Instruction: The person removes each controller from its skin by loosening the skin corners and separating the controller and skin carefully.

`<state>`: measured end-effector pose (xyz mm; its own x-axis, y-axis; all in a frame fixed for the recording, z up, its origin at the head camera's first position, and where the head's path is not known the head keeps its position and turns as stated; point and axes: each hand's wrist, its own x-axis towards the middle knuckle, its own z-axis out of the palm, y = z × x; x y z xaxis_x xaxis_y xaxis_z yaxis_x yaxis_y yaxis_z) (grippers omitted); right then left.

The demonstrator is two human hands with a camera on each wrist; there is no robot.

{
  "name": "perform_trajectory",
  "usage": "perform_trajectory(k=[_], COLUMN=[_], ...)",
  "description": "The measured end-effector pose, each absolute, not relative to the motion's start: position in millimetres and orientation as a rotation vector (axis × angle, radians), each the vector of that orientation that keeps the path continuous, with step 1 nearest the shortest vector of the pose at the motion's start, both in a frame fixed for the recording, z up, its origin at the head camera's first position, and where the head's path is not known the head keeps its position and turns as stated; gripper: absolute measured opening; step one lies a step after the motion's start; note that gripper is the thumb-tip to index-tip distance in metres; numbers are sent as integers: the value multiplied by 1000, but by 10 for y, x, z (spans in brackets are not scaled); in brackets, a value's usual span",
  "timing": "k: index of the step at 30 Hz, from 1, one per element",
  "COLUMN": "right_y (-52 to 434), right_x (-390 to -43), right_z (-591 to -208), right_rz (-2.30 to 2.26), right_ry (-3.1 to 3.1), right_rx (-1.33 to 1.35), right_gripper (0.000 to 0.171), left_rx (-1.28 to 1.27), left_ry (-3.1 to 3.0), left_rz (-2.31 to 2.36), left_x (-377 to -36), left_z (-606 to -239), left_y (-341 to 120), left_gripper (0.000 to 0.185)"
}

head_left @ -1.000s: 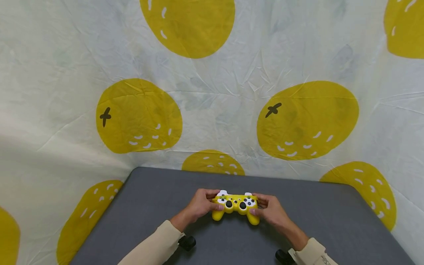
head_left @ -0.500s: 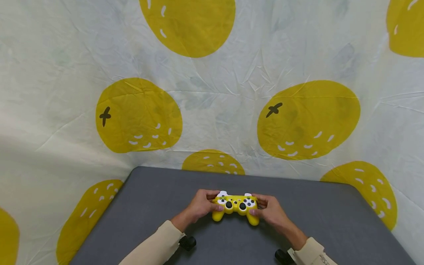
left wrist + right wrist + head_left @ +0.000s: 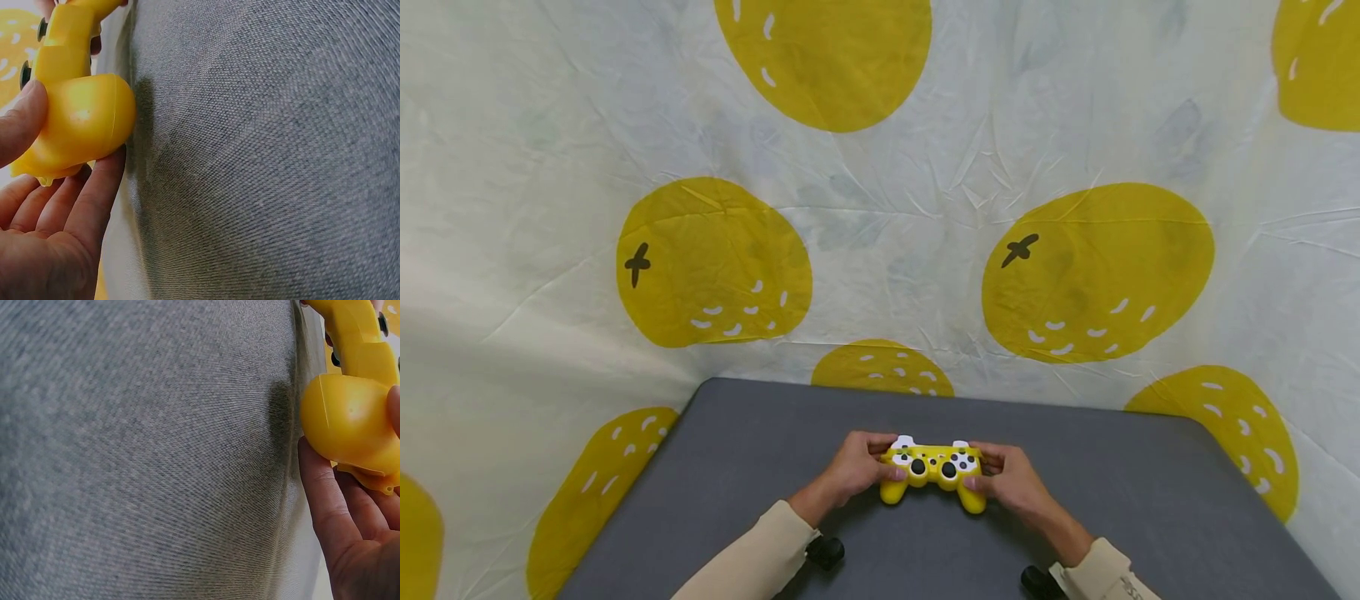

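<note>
A yellow game controller [image 3: 933,467] with white button areas and two black thumbsticks faces up between both hands, close over the grey table. My left hand [image 3: 856,465] grips its left end, thumb on the front near the left handle and fingers behind. At the opposite end my right hand [image 3: 1013,477] holds it the same way, thumb on the right handle. In the left wrist view, the rounded yellow handle [image 3: 94,119] lies between thumb and fingers. The right wrist view shows the other handle [image 3: 350,419] resting against the fingertips, with the thumb partly cut off at the edge.
The grey cloth-covered table [image 3: 760,417] reaches back to a pale curtain [image 3: 895,275] printed with large yellow fruit. Black wrist devices [image 3: 825,552] sit under the beige sleeves [image 3: 752,554].
The controller has tipped slightly and sunk a little toward the person, its top edge a bit lower in the head view. Both hands keep their hold and barely move.
</note>
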<state>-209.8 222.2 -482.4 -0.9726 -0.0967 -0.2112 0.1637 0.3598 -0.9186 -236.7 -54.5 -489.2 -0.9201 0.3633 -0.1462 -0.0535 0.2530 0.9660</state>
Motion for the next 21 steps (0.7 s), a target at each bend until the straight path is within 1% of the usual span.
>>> perform_trajectory(k=[21], right_y=[2200], right_x=[-2103], right_z=[-4872], right_rz=[-1640], right_ry=[2409], right_rx=[98], right_gripper=[67], left_rx=[270], left_ry=[2188], left_rz=[1702], left_x=[-2364], left_z=[-4947], left_y=[-550], left_gripper=[67])
